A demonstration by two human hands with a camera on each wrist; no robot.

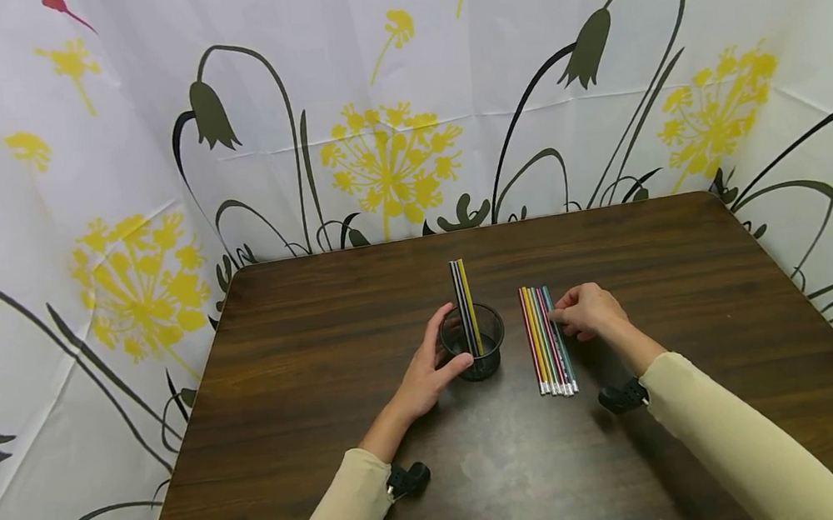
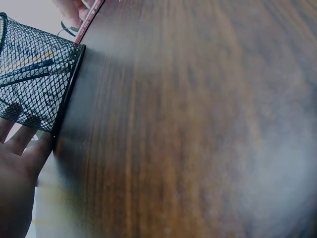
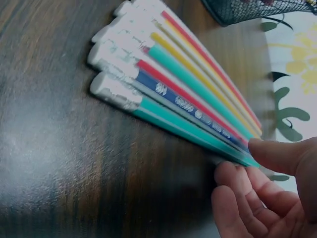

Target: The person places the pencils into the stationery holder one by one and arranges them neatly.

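A black mesh pencil cup (image 1: pixel 481 368) stands upright on the table, with black and yellow pencils (image 1: pixel 464 305) leaning up out of it. My left hand (image 1: pixel 421 372) holds the cup from its left side, thumb at the front and fingers behind. To the cup's right, several pencils (image 1: pixel 536 332) lie side by side, their silver ferrules and white erasers toward me. At the row's right edge, my right hand (image 1: pixel 589 310) pinches the green pencil (image 3: pixel 183 131) near its far end. The thumb also lies close to a dark blue pencil (image 3: pixel 173 99) beside it.
The dark wood table (image 1: pixel 307 371) meets a white curtain (image 1: pixel 381 46) with flower prints along its back edge. A black wrist camera (image 1: pixel 623 397) sits on the right wrist and another camera (image 1: pixel 409 480) on the left.
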